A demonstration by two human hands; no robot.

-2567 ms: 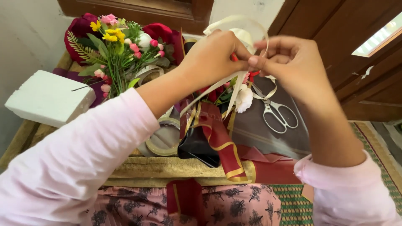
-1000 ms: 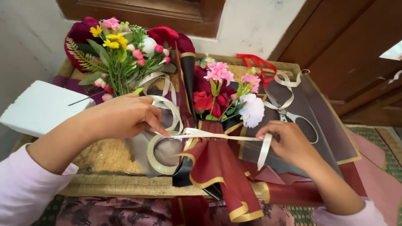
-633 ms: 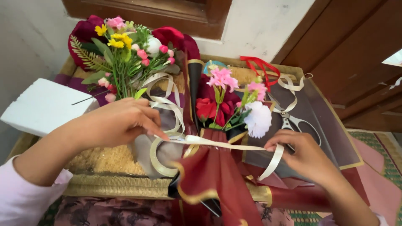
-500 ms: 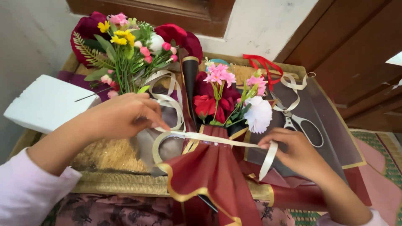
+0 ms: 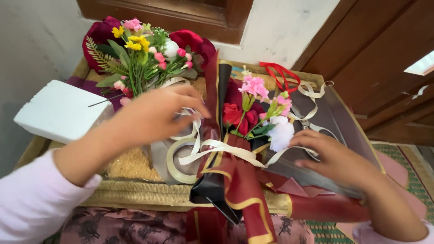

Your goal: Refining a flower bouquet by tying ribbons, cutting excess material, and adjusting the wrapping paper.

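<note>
Seen from the head camera looking down, a small bouquet of red, pink and white artificial flowers wrapped in dark red and black paper with gold edges (image 5: pixel 244 135) lies in the middle of a low woven straw-coloured table (image 5: pixel 135 190), its stem end pointing near and its blooms pointing far. A cream satin ribbon (image 5: pixel 226 151) crosses the wrapped waist of the bouquet, one end trailing left and the other running right. The left hand (image 5: pixel 156 115) hovers just left of the bouquet with the fingers loosely curled and gripping nothing that can be made out, its fingertips close to the wrap's upper edge. The right hand (image 5: pixel 334 158) lies palm down on the right side, fingers extended and touching the right end of the ribbon beside the white bloom; whether it pinches the ribbon cannot be told. Under the left hand sits a roll of clear tape (image 5: pixel 178 160) among more ribbon loops. At the far left stands a larger bunch of yellow, pink and dark red flowers with green fern (image 5: pixel 140 49), and nearer on the left a white foam block (image 5: pixel 58 110). A red ribbon (image 5: pixel 280 72) lies at the far edge, right of centre
</note>
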